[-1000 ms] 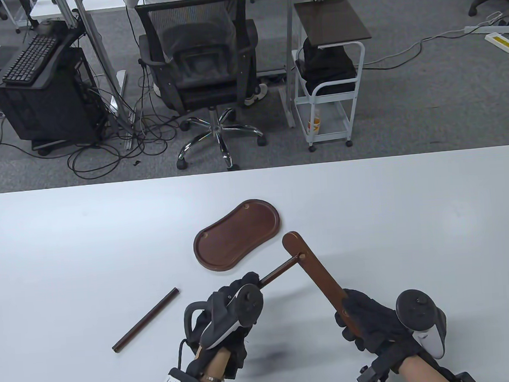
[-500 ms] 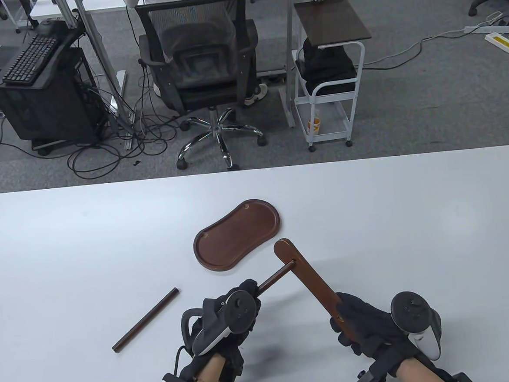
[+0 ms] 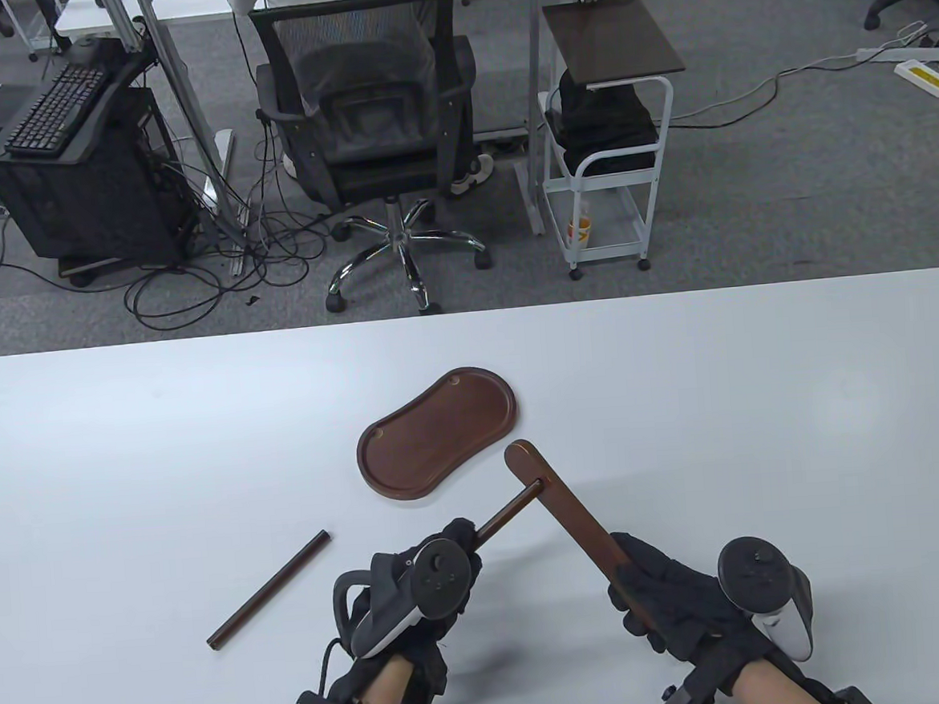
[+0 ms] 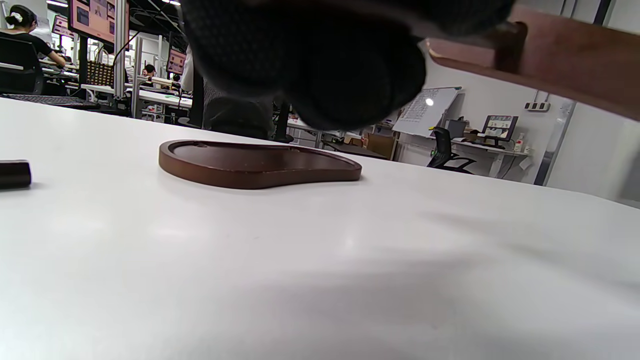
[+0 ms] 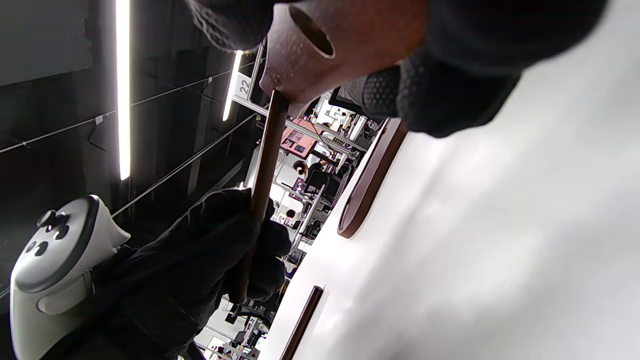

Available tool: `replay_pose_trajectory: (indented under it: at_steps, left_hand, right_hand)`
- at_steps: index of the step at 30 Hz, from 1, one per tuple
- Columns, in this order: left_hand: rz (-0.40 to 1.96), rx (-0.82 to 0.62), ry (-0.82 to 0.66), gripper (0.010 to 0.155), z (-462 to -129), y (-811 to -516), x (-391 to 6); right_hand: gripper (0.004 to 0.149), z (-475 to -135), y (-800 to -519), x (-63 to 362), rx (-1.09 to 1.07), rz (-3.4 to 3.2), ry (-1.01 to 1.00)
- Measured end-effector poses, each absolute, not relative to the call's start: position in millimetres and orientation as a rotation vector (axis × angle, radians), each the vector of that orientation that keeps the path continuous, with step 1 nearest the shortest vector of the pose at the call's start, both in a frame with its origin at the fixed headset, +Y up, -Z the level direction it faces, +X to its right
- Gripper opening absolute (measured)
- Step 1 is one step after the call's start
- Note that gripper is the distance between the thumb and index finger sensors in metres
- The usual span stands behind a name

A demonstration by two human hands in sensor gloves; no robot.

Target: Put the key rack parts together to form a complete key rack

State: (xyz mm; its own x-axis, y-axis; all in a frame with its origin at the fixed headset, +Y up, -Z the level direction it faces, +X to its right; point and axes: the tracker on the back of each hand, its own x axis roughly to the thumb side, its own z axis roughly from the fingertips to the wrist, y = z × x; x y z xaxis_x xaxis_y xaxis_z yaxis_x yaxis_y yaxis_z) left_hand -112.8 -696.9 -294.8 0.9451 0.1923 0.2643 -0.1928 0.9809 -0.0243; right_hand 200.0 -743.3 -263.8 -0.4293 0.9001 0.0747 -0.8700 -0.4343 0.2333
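Note:
My right hand point(image 3: 671, 595) grips the near end of a flat brown wooden bar point(image 3: 563, 514) and holds it above the table. My left hand point(image 3: 440, 567) grips a thin dark rod point(image 3: 511, 510) whose far end sits at a hole near the bar's far end. In the right wrist view the rod point(image 5: 262, 175) meets the bar point(image 5: 320, 55) next to an open hole. A bean-shaped wooden base tray point(image 3: 437, 443) lies flat beyond the hands. A second rod point(image 3: 269, 589) lies loose on the table to the left.
The white table point(image 3: 762, 396) runs to its far edge at mid-frame. Beyond it stand an office chair point(image 3: 378, 133), a white cart point(image 3: 611, 133) and a computer tower point(image 3: 79, 170) on the floor.
Both hands with the bar and rod have shifted slightly left and toward me. The rod's end has stayed at the bar's hole. The tray and loose rod have not moved.

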Motion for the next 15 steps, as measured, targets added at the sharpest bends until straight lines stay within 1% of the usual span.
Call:
replay_pose_trajectory:
  at_steps: [6, 11, 15]
  left_hand:
    - [0.194, 0.024, -0.279, 0.048, -292.4, -695.6, -112.7]
    - [0.179, 0.060, -0.295, 0.048, -290.7, -694.0, -112.0]
    - [0.165, 0.071, -0.301, 0.048, -289.0, -691.9, -110.3]
  right_hand:
    - [0.065, -263.3, -739.7, 197.6, 0.282, 2.057, 0.213]
    - [0.065, -261.8, -740.3, 193.3, 0.316, 2.128, 0.269]
    - [0.065, -260.0, -738.7, 189.8, 0.345, 2.194, 0.249]
